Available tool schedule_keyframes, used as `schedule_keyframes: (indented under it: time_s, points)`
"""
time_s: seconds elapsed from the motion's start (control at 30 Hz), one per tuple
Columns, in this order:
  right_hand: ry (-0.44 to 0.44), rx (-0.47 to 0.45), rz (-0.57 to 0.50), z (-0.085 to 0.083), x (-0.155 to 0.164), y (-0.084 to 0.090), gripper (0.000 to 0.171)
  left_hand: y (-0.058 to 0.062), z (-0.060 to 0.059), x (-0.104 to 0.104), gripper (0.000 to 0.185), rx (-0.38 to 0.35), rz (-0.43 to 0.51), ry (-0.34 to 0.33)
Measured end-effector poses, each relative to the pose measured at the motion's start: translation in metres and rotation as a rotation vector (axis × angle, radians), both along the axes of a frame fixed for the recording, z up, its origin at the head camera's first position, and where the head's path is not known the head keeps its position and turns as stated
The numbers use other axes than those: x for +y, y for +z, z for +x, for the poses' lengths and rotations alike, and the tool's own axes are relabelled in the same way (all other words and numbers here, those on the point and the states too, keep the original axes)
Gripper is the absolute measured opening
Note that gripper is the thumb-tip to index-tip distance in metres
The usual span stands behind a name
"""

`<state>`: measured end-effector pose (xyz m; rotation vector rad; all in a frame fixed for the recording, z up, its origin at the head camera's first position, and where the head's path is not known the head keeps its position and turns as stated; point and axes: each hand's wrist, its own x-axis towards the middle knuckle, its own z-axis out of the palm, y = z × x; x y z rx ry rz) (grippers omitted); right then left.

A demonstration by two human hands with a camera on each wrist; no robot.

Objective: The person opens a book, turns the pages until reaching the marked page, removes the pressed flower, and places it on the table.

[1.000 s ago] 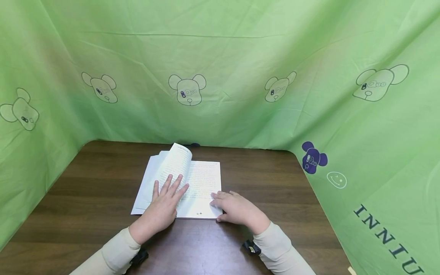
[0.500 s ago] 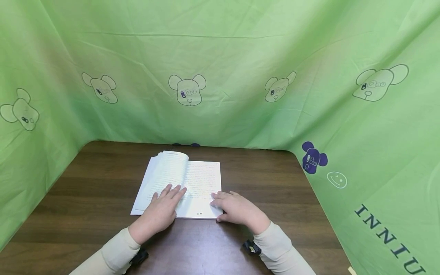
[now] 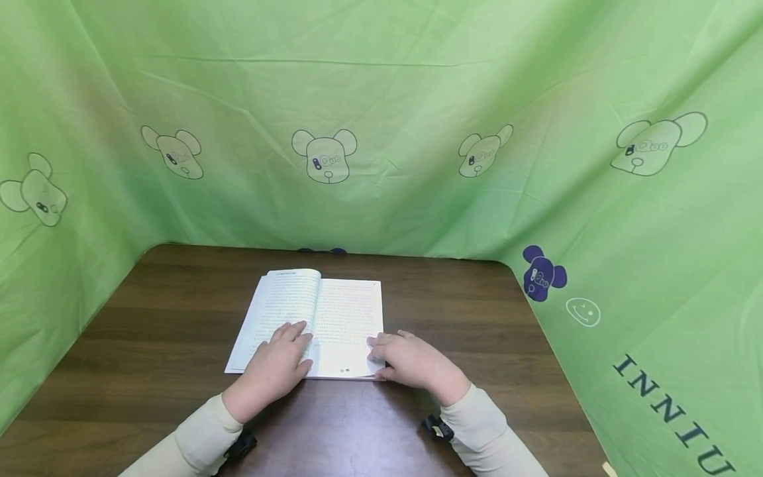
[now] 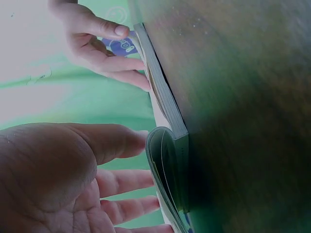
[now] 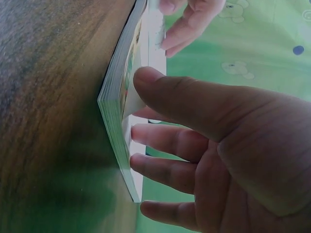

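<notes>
Here the open book (image 3: pixel 310 318) serves as the landmark, lying flat on the dark wooden table (image 3: pixel 477 311), about midway across it and nearer the person than the green bear-print cloth (image 3: pixel 381 99) that hangs behind the table and wraps round both its sides. To the left of the book's spine, the left hand (image 3: pixel 277 364) lies palm down on the lower part of the left-hand page, its fingers straight and spread a little, pressing the paper flat and gripping nothing; the left wrist view shows the leaves under it bowed up in a curve at the near edge (image 4: pixel 167 179). To the right of the spine, the right hand (image 3: pixel 414 361) rests at the book's lower right corner, fingers gently bent with their tips on the right-hand page and the thumb at the near edge of the book; the right wrist view shows the thumb tip (image 5: pixel 148 80) touching the corner of the top leaf, with nothing clasped. Cream sleeves (image 3: pixel 197 437) cover both forearms below the book.
</notes>
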<state>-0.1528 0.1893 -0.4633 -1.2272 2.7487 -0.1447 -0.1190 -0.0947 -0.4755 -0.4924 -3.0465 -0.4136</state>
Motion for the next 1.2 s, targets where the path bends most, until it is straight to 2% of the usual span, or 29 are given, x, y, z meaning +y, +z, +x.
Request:
schedule_keyframes:
  time_s: [0.13, 0.33, 0.57, 0.77, 0.97, 1.2]
  points:
    - [0.028, 0.02, -0.002, -0.0015, -0.0003, 0.0011, 0.005, 0.0008, 0.0005, 0.0002, 0.046, -0.005, 0.012, 0.001]
    - [0.081, 0.112, -0.024, -0.0043, -0.0011, 0.0013, 0.025, 0.0, 0.0004, 0.0004, 0.049, -0.016, 0.017, 0.004]
    - [-0.023, 0.149, -0.116, -0.0044, -0.0034, 0.0033, 0.025, -0.003, 0.0, 0.001, 0.064, -0.024, 0.033, 0.011]
    - [-0.029, 0.336, -0.186, -0.0039, -0.0053, 0.0057, 0.016, -0.0058, 0.0008, 0.0014, 0.075, -0.001, 0.02, 0.014]
    - [0.008, 0.452, -0.23, -0.0039, -0.007, 0.0073, 0.01, -0.0062, 0.0015, 0.0028, 0.07, 0.014, 0.011, 0.018]
    - [0.015, 0.497, -0.288, -0.0048, -0.008, 0.0089, 0.007, -0.0047, 0.0024, 0.0035, 0.063, 0.013, 0.025, 0.027]
